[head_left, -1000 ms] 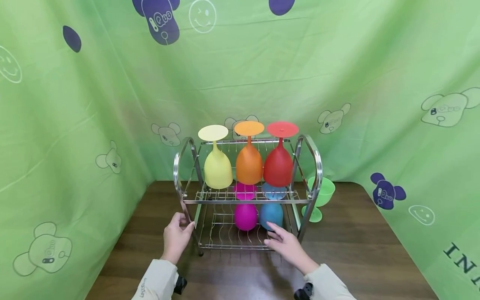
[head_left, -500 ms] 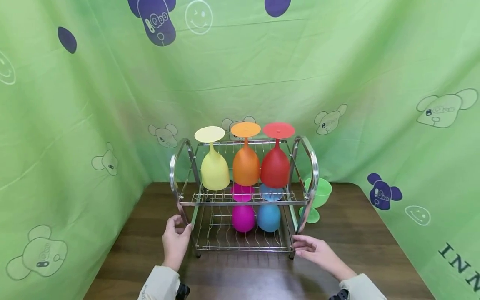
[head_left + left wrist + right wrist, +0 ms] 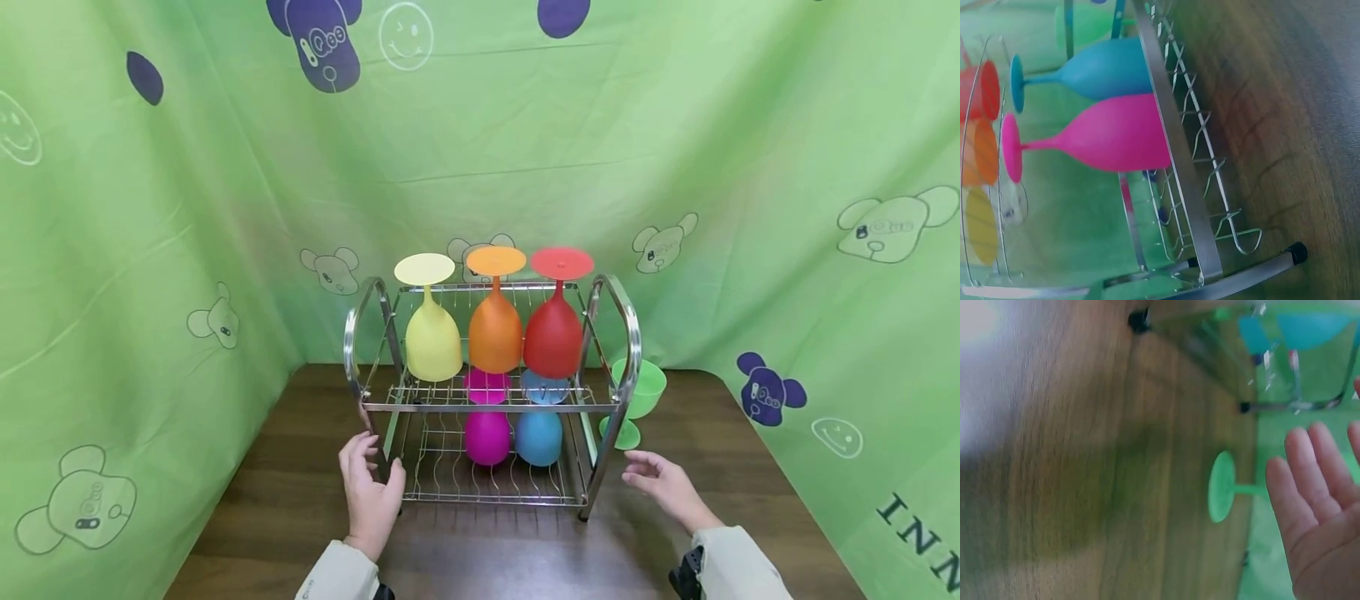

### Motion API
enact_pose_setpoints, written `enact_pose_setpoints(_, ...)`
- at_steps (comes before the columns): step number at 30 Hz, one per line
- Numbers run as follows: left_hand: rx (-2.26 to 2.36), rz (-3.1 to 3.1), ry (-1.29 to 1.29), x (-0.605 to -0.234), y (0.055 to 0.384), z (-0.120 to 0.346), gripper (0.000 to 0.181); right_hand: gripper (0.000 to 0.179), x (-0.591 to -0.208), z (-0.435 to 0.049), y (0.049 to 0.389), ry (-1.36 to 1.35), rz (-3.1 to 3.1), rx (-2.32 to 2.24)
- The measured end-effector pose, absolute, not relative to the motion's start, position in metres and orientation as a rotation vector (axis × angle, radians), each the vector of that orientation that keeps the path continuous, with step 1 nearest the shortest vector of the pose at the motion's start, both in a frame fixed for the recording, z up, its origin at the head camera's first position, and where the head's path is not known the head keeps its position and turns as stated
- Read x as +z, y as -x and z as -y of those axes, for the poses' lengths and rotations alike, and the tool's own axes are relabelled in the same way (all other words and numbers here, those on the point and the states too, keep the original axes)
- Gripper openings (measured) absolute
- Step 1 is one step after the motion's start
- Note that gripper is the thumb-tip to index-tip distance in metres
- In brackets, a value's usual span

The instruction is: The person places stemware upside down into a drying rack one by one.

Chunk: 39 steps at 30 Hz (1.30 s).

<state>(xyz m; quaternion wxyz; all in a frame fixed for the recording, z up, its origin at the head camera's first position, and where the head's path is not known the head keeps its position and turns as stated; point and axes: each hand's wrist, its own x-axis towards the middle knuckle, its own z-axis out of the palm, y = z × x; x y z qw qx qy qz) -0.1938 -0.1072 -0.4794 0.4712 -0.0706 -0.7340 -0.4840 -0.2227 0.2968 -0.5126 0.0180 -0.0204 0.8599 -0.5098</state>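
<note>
A two-tier chrome dish rack [image 3: 491, 407] stands on the table. Upside down on its top tier are a yellow goblet [image 3: 433, 340], an orange goblet [image 3: 495, 333] and a red goblet [image 3: 553, 337]. Below them hang or rest a magenta goblet [image 3: 1113, 134] and a blue goblet [image 3: 1107, 69], also inverted. A green goblet [image 3: 645, 390] stands upright behind the rack's right side. My left hand [image 3: 369, 492] is at the rack's front left leg, fingers loosely bent, holding nothing. My right hand [image 3: 667, 487], fingers extended, is right of the rack, in front of the green goblet.
The brown wooden table [image 3: 465, 554] extends in front of the rack and to both sides. A green printed cloth [image 3: 480, 125] encloses the back and sides. The rack's right handle [image 3: 626, 325] partly overlaps the green goblet in the head view.
My right hand has moved right, from in front of the blue goblet past the rack's right leg toward the green goblet. My left hand has shifted slightly right, its fingers spreading.
</note>
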Motion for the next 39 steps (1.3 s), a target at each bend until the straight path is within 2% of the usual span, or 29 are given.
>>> enact_pose_setpoints(8,-1.044,1.843,0.522,-0.483,0.191,0.100,0.041,0.081,-0.511,-0.311,0.253,-0.233,-2.634,-1.539)
enact_pose_setpoints(13,-1.045,1.875,0.710,-0.485,0.193,0.101,0.037,0.093,-0.511,-0.315,0.263,-0.365,-2.576,-1.625)
enact_pose_setpoints(20,-1.021,1.952,0.863,-0.480,0.194,0.098,0.031,0.103,-0.502,-0.308,0.277,-0.357,-2.741,-1.603)
enact_pose_setpoints(25,-1.052,1.845,0.976,-0.467,0.192,0.093,0.030,0.096,-0.490,-0.306,0.289,-0.364,-2.880,-1.555)
enact_pose_setpoints(30,-1.071,1.782,0.962,-0.438,0.177,0.090,0.030,0.069,-0.480,-0.305,0.293,-0.302,-2.968,-1.384)
enact_pose_setpoints(33,-1.073,1.781,0.962,-0.437,0.177,0.090,0.030,0.052,-0.479,-0.307,0.293,-0.291,-3.036,-1.292)
enact_pose_setpoints(39,-1.081,1.772,0.968,-0.436,0.177,0.089,0.029,0.042,-0.478,-0.308,0.290,-0.228,-3.097,-1.221)
